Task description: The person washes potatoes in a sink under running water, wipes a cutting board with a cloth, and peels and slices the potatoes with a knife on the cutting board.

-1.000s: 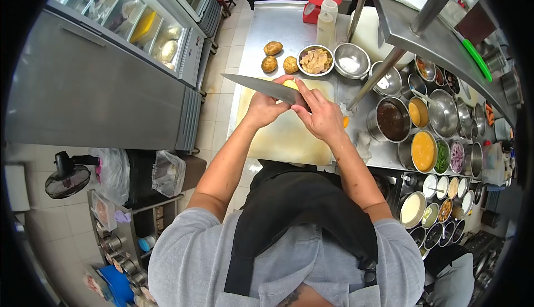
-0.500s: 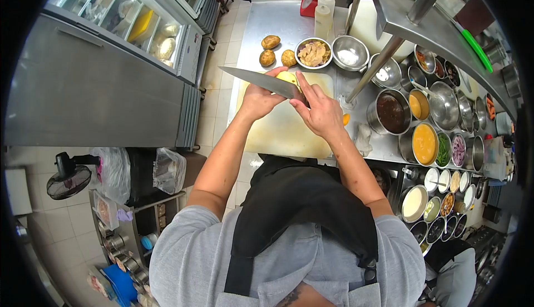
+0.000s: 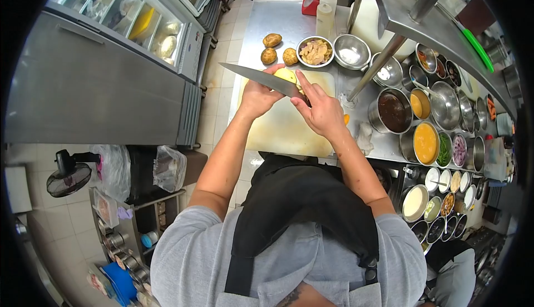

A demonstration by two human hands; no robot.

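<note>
My left hand (image 3: 260, 97) is closed around a pale yellow, peeled-looking potato (image 3: 286, 75). My right hand (image 3: 321, 109) grips a large kitchen knife (image 3: 257, 76), its index finger stretched along the potato side. The broad blade points left, crossing in front of the potato and over my left fingers; the handle is hidden in my right palm. Both hands are above a worn cutting board (image 3: 289, 131). Beyond the board lie three unpeeled potatoes (image 3: 272, 40), beside a metal bowl (image 3: 298, 57) of pale and brownish pieces.
Another metal bowl (image 3: 351, 51) stands further right, near a shelf post (image 3: 384, 60). Squeeze bottles (image 3: 324, 20) and a red scale (image 3: 310, 5) are at the back. Pots of sauce (image 3: 426, 143) and chopped vegetables crowd the right. A fridge (image 3: 105, 79) stands left; another person (image 3: 456, 273) is lower right.
The knife has shifted slightly against the potato, while both hands keep their holds. The whole view has moved a few pixels.
</note>
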